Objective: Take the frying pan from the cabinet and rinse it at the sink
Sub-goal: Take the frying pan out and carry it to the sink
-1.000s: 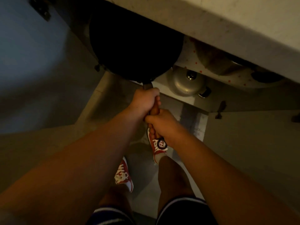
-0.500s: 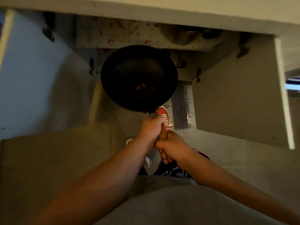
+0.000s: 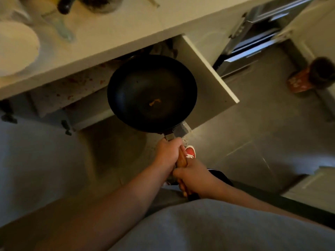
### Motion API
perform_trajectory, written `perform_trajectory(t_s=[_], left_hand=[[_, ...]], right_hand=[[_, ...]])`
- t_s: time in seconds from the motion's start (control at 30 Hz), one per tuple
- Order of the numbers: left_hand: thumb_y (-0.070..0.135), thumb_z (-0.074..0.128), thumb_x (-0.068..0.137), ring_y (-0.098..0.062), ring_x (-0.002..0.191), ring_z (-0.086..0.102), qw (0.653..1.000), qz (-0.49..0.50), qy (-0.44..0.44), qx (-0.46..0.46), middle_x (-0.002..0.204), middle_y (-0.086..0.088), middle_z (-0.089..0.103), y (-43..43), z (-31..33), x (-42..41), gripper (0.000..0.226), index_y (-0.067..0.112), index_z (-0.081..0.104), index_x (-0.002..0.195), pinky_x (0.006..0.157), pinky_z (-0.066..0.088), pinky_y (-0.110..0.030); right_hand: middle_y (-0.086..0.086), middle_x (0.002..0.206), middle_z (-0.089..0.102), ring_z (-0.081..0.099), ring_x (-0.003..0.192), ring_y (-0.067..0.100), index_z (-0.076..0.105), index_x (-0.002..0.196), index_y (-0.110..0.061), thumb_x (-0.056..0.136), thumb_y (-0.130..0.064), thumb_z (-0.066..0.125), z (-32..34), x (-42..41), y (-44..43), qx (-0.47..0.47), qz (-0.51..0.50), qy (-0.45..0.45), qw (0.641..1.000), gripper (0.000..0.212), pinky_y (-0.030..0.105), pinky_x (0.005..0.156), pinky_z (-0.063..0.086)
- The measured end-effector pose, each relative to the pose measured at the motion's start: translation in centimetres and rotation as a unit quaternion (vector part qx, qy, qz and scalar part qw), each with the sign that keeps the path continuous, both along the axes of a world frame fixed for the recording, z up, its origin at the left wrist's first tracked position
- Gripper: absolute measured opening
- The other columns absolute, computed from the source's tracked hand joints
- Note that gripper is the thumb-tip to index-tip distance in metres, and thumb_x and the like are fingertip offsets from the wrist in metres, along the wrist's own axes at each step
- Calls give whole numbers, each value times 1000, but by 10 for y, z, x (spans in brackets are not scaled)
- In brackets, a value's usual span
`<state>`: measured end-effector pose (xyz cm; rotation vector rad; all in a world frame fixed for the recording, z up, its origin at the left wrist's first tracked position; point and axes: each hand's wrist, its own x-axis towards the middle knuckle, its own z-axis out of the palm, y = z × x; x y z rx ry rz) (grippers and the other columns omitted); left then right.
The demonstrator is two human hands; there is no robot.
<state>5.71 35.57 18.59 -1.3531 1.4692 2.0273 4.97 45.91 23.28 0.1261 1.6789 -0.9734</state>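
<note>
Head view, nearest first: a grey shirt [image 3: 208, 227] fills the bottom edge, and two bare forearms reach forward from it. The right hand [image 3: 193, 175] is wrapped around the rear end of the wooden handle [image 3: 181, 160]; the left hand [image 3: 168, 153] is clenched around the same handle just ahead of it, close to the metal neck. Both fists are fully closed on the handle, the two hands nearly touching each other.

Below the hands, the toe of a red shoe [image 3: 190, 153] shows on the grey floor [image 3: 253, 133].

The pan [image 3: 152, 93] is black and round, held in the air in front of the open cabinet [image 3: 76, 98] — outside it, roughly level, with its bowl facing up. A small orange speck sits on its inner surface, slightly off centre. The cabinet door [image 3: 208, 73] stands open to the right of the pan, its pale edge running just beside the rim. Reddish spots mark the cabinet's shelf to the left of the pan; what lies deeper in the cabinet is too dark to tell.

Above the cabinet runs a pale counter [image 3: 126, 28]. On it, at the far left, sits a white plate [image 3: 16, 49], with blurred dark items further back. Farther right — a red shape [image 3: 299, 82] on the floor, too blurred to name.
</note>
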Motion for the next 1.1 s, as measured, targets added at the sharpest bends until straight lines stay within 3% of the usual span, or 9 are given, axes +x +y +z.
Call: perform_trajectory(t_s=[0.17, 0.43, 0.67, 0.8, 1.1], left_hand=[[18, 59, 82, -9, 43, 59, 996, -57, 62, -38, 47, 1, 61, 29, 26, -19, 21, 11, 59, 62, 46, 47, -24], [10, 58, 82, -9, 48, 60, 981, -101, 146, -84, 47, 4, 59, 61, 67, -83, 20, 11, 59, 62, 50, 51, -24], [8, 58, 82, -14, 52, 58, 974, -121, 172, -89, 51, 1, 58, 101, 96, -168, 21, 13, 60, 62, 62, 53, -35], [7, 57, 81, -13, 50, 57, 970, -132, 186, -80, 53, 0, 57, 135, 98, -218, 19, 13, 59, 63, 59, 52, -33], [9, 58, 83, -9, 47, 58, 961, -200, 179, -68, 52, 3, 59, 212, 98, -312, 8, 10, 62, 76, 50, 52, -24]], right_hand=[[-3, 44, 56, 54, 38, 9, 55, 66, -16, 80, -4, 60, 23, -2, 33, -38, -49, 55, 997, 19, 24, 44, 49], [6, 54, 55, 54, 44, 17, 60, 81, -6, 80, -3, 61, 41, -51, 66, -87, -119, 117, 982, 3, 31, 47, 48], [2, 42, 53, 53, 35, 18, 57, 58, -22, 68, -7, 56, 46, -127, 102, -112, -177, 124, 970, 18, 23, 36, 43], [1, 40, 52, 51, 33, 17, 55, 64, -16, 64, -10, 55, 48, -174, 135, -112, -197, 127, 966, 6, 23, 36, 42], [-1, 45, 53, 52, 38, 12, 58, 74, -11, 74, -4, 57, 52, -248, 207, -129, -269, 150, 943, 7, 24, 38, 44]])
